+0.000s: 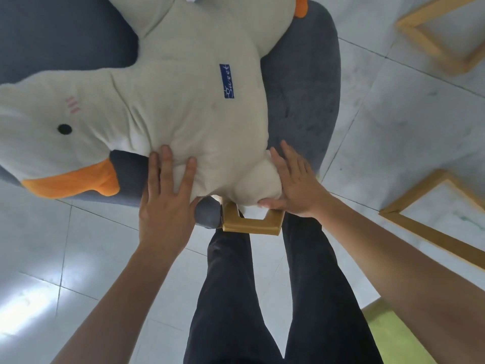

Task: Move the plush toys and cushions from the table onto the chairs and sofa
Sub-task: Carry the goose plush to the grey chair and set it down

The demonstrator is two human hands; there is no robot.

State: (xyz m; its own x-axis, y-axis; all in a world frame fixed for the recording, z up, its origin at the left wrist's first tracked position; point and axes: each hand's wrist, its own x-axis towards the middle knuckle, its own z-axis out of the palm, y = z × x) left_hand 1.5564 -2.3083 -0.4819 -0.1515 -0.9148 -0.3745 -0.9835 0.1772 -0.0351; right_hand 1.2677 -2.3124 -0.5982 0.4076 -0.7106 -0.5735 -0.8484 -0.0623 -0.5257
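A large white plush duck [183, 101] with an orange beak, a black eye and a blue "Sweet" label lies across a grey upholstered chair [301, 88]. Its head points to the left and one orange foot shows at the top. My left hand [168, 195] rests flat on the duck's lower edge with fingers spread. My right hand [291, 182] presses flat against the duck's near wing at the chair's front edge. Neither hand closes around the toy.
The chair's gold metal leg [252, 223] juts out below the seat, just in front of my dark-trousered legs. Wooden frames [433, 30] stand on the white tiled floor at the right. A yellow-green surface [393, 334] shows at bottom right.
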